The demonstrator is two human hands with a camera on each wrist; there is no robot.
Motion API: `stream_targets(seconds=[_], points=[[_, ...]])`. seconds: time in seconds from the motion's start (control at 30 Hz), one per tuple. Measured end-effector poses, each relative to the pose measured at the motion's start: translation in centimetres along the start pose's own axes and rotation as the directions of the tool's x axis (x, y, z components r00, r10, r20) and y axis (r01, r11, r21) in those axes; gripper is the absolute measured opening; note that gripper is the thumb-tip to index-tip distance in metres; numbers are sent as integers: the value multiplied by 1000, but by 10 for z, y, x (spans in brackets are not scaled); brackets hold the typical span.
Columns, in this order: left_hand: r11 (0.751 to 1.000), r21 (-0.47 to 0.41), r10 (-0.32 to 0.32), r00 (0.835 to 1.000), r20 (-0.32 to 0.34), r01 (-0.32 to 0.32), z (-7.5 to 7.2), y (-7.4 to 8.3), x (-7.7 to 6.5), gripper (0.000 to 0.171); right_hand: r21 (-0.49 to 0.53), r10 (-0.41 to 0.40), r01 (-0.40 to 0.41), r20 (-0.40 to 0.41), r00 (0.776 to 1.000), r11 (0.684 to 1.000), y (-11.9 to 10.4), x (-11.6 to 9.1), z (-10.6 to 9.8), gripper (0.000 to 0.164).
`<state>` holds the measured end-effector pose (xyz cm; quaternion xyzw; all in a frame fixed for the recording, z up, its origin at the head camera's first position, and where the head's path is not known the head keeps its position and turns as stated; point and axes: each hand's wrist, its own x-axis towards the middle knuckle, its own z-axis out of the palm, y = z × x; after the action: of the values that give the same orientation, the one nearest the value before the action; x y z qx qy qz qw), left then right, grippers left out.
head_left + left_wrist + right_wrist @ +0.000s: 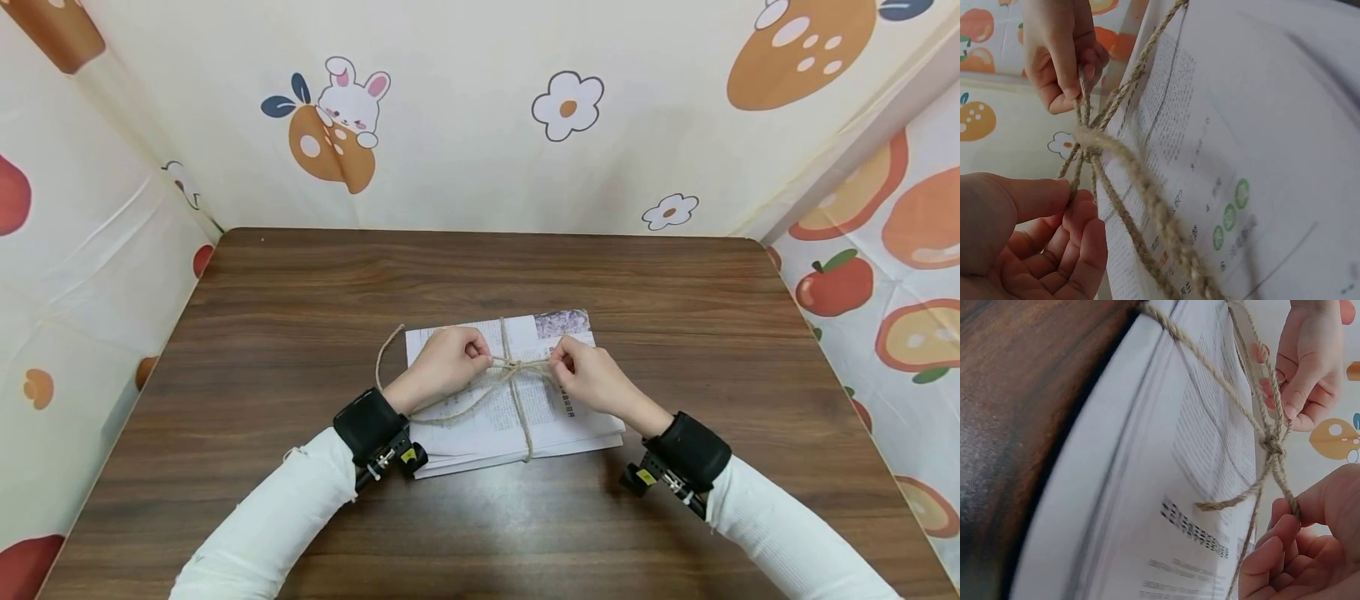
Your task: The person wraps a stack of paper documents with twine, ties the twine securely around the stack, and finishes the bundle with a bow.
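Observation:
A stack of printed paper sheets (465, 437) lies on the table, with jute twine (522, 417) running across it. On top, the strands meet in a knot (1272, 447) with bow-like loops. My left hand (450, 362) pinches twine between thumb and forefinger just left of the knot. To its right, my right hand (592, 379) pinches the opposite strands, also with thumb and forefinger. A short cut end (1210, 505) sticks out over the print in the right wrist view. One long tail trails left beneath my left wrist, curling past the stack's edge.
The brown wood-grain table (300, 283) extends around the stack on all sides. Behind it hangs a cream printed cloth (465, 125), with more patterned cloth at left and right. Black camera straps (371, 425) sit on both wrists.

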<state>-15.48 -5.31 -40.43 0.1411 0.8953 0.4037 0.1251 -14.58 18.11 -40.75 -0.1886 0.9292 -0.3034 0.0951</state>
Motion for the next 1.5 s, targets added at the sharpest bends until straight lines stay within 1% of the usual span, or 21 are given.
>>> stream_targets(seconds=[0.1,0.2,0.3,0.43,0.5,0.6,0.73,0.87,1.1,1.23,1.37,1.5], points=[[1000,-5,14,1000,-7,-14,1,-2,-1,8,15,14,-14,14,1000,1000,2,-2,1,6],[1000,-5,14,1000,3,-14,3,-3,-1,9,11,-11,11,19,1000,1000,3,-5,1,5],[1000,-3,11,1000,15,-11,4,-3,-1,10,-38,-65,65,1,998,997,4,-7,1,5],[999,13,34,999,1,-34,5,-3,0,9,-147,-142,136,-30,989,980,5,-8,2,5],[999,14,39,999,-3,-39,6,-3,0,9,-178,-161,151,-46,986,972,6,-10,2,5],[1000,-1,23,1000,3,-23,6,-4,0,10,-183,-174,157,-80,981,970,6,-12,2,6],[1000,-22,6,1000,3,-6,5,-3,-1,9,-153,-158,138,-127,979,979,5,-15,3,6],[1000,-28,7,1000,8,-6,4,-2,-1,9,-143,-134,115,-132,982,983,4,-15,2,6],[999,-26,-19,1000,10,19,3,-5,-1,9,-140,-112,97,-103,988,985,4,-13,1,7],[1000,-18,-14,1000,6,14,3,-6,1,8,-143,-103,88,-98,990,986,6,-11,1,7],[1000,-6,-18,1000,19,18,2,-8,3,8,-114,-81,72,-69,994,991,9,-6,0,5],[1000,6,-13,999,32,13,3,-9,5,8,-80,-59,58,-15,998,995,12,0,-4,4]])
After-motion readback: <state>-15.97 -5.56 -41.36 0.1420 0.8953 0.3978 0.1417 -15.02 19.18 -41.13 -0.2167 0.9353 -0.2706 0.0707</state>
